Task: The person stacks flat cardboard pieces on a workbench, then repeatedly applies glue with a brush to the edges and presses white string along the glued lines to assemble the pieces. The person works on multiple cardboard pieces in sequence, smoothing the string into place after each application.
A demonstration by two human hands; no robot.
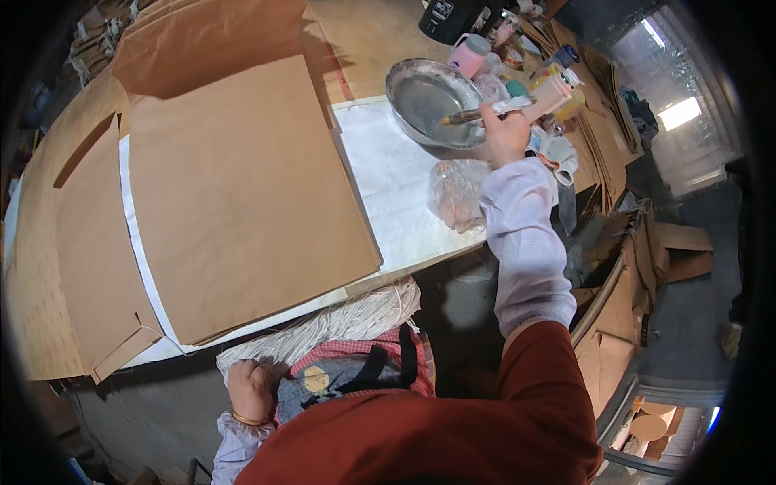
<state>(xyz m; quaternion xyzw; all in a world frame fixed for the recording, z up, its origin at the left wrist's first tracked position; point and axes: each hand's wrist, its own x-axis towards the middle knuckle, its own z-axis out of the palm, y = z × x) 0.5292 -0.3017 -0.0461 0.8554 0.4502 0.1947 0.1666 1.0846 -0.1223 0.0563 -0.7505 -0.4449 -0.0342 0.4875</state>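
My right hand [505,133] is closed around a brush [462,118]. Its tip points left, over a round metal basin [402,113] with a greyish coating inside. Below that hand, a clear plastic bag [454,194] lies on the white sheet at the table edge. My left hand [250,390] is down at my lap with its fingers curled, by the left end of a bundle of white strings [339,322]. Whatever those fingers hold is hidden. A stack of brown paper bags [242,202] lies left of the basin, with the upper flap raised at the far end.
Another brown paper piece with a cut-out handle [105,234] lies at the left. Past the basin stand a pink cup [469,55], a black container [453,20] and several bottles. Cardboard pieces [610,347] lean at my right, near a fan-like round frame [663,428].
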